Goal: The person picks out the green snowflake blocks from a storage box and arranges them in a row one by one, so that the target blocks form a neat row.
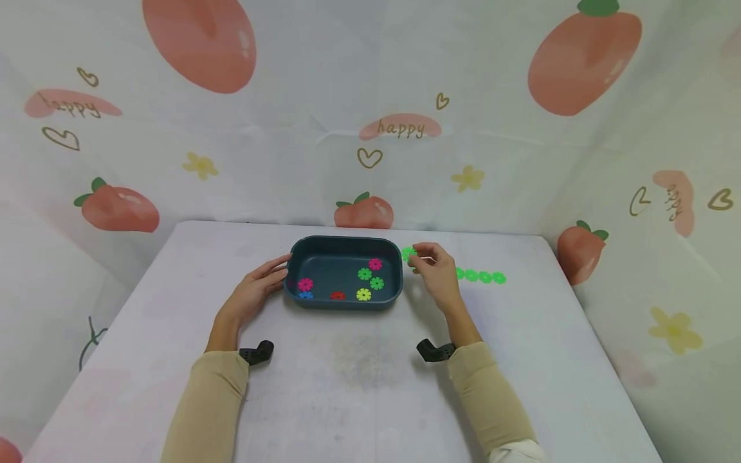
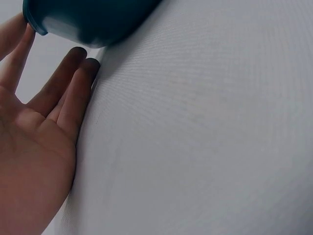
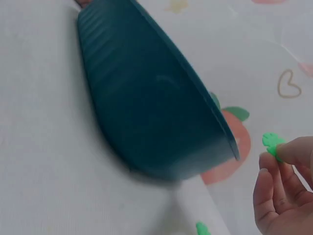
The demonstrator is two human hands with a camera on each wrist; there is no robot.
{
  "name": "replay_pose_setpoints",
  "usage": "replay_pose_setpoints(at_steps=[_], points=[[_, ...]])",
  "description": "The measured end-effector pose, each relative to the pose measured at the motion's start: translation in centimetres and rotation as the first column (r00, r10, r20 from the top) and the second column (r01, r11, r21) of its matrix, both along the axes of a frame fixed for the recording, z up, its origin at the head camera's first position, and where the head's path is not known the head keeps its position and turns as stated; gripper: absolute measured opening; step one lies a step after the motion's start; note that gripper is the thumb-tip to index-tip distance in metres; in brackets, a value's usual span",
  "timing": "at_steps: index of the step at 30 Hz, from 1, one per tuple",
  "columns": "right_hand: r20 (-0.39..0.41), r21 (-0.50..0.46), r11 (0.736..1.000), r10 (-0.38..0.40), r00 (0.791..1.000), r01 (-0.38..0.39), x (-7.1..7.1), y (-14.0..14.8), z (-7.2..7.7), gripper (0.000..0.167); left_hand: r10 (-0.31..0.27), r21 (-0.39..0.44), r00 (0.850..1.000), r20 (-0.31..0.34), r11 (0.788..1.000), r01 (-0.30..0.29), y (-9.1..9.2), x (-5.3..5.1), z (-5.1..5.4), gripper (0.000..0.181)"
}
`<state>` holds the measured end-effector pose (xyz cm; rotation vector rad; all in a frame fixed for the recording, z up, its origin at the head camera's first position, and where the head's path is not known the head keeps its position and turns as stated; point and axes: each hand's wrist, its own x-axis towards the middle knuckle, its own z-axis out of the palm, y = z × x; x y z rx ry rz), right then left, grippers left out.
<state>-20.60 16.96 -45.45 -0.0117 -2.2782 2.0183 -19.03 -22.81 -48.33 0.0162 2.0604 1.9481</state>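
right hand (image 1: 439,271) pinches a green disc (image 1: 408,252) just right of the tray (image 1: 341,305)
likely light and stiff, best taken by its notched edge; left hand (image 1: 252,296), fingers spread, touches the tray's left side.

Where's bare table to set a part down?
Widest: the table in front of the tray, between left sleeve and right sleeve. Also right of the green row, up to the table's edge. Crowded: between tray and right hand, where the held green piece is.
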Motion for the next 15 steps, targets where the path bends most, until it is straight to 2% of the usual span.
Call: replay_pose_setpoints(at_steps=[8, 15], points=[[0.02, -0.004, 0.998, -0.063, 0.998, 0.063, 0.2, 1.9, -1.2, 0.028, 0.01, -0.022, 1.0, 0.001, 1.0, -0.01, -0.2, -0.1, -0.1, 0.057], [0.036, 0.037, 0.995, -0.097, 0.995, 0.096, 0.1, 4.0, -1.4, 0.03, 0.014, -0.027, 1.0, 0.012, 1.0, -0.014, -0.1, -0.1, 0.1, 0.058]])
